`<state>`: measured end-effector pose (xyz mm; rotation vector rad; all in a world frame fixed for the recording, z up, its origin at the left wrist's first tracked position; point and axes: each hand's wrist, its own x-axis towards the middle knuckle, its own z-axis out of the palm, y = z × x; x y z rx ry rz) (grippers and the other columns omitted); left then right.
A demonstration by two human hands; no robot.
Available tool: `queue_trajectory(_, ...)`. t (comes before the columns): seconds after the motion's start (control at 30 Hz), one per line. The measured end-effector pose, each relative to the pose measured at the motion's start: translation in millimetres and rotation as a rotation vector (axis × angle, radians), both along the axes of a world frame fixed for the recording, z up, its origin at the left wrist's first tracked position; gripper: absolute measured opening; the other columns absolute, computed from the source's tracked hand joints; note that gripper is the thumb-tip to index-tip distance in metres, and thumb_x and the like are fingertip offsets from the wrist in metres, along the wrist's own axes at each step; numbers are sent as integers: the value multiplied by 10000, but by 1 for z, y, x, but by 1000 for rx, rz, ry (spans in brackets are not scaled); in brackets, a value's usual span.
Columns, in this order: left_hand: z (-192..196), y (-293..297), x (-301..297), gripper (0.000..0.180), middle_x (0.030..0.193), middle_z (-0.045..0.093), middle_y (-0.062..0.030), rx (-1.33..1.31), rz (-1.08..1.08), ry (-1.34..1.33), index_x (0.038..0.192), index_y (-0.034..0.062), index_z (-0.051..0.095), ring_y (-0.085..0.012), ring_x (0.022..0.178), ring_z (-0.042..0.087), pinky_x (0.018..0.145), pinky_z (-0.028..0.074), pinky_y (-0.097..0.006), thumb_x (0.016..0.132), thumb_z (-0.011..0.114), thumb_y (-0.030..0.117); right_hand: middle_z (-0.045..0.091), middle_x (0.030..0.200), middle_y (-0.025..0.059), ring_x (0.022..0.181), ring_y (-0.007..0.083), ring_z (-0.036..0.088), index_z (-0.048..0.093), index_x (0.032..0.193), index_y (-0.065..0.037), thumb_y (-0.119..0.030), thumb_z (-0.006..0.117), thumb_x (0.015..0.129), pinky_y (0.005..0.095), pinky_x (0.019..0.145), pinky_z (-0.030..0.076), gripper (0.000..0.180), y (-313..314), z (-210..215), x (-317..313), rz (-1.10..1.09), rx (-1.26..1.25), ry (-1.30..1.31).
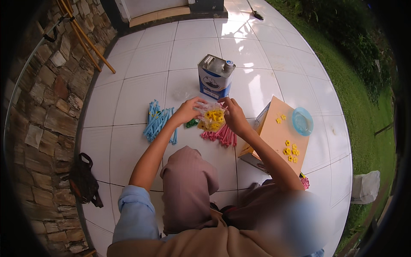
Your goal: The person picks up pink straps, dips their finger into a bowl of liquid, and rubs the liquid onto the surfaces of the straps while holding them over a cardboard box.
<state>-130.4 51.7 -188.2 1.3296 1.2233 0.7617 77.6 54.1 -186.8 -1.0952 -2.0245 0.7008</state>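
Yellow flower-shaped pieces fill one clear plastic bag (212, 118), clamped between the left hand (188, 110) and right hand (234, 116) above the white tiled floor (141, 64). Beneath lie pink sticks (222, 136); leftward, blue sticks (157, 122). Beyond stands one metal can (215, 77).

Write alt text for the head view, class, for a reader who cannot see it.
Both hands, left hand and right hand, hold a clear bag of yellow pieces above a white tiled floor. Blue sticks, pink sticks and a metal can lie around.
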Motion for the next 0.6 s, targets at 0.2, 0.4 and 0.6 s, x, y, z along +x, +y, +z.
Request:
queue_trajectory(0.2, -170, -38, -73, 407, 962, 613, -162, -64, 247, 324, 1130, 61, 515, -252, 878, 625, 738, 515, -339, 734, 609, 52, 533, 954, 171, 868, 309, 550, 543, 1012, -37, 94, 551, 693, 366, 761, 470, 344, 29, -147, -91, 168, -275, -167)
queue_trajectory(0.4, -170, -38, -62, 531, 1227, 470, -163, 275, 456, 768, 1243, 80, 414, -317, 1110, 496, 932, 374, -420, 762, 633, 140, 491, 1087, 217, 1012, 321, 502, 256, 1323, -25, -52, 713, 694, 382, 891, 408, 778, 33, -156, -94, 56, -517, 111)
queue_trajectory(0.6, -188, 58, -39, 552, 1279, 451, -104, 120, 274, 183, 1284, 125, 381, -271, 1240, 392, 1053, 214, -471, 784, 608, 69, 458, 1133, 191, 996, 257, 501, 243, 1322, -30, -86, 707, 740, 330, 859, 415, 746, 62, -226, -91, -452, -401, 166)
